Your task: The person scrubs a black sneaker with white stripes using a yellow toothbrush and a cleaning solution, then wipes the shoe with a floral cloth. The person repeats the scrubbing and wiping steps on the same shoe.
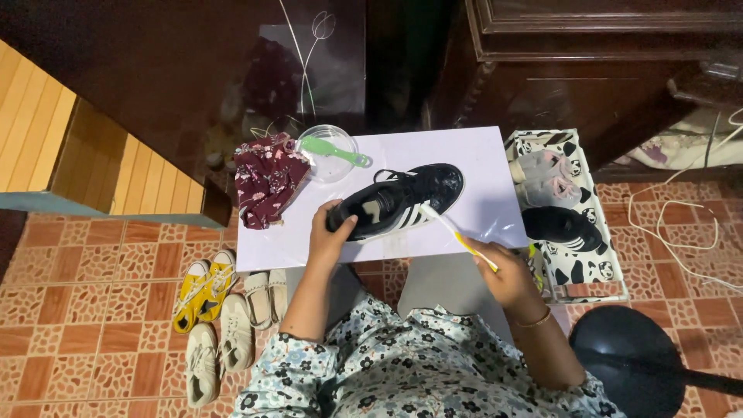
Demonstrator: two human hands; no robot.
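Seated at a small white surface, a person steadies a black sneaker with white stripes by its heel, the left hand closed over the collar so the shoe lies on its side with the striped flank turned up and in reach. The right hand has its grip pinched around the yellow handle of a toothbrush, whose white head rests against the stripes near the sole. A clear plastic bowl with a green brush laid across it sits at the far edge, just beside a crumpled maroon floral cloth, both within an arm's stretch. To the right, a cow-patterned rack holds another black shoe and a pair of grey slippers. On the tiled floor to the left wait yellow sneakers, beige sandals and cream sneakers.
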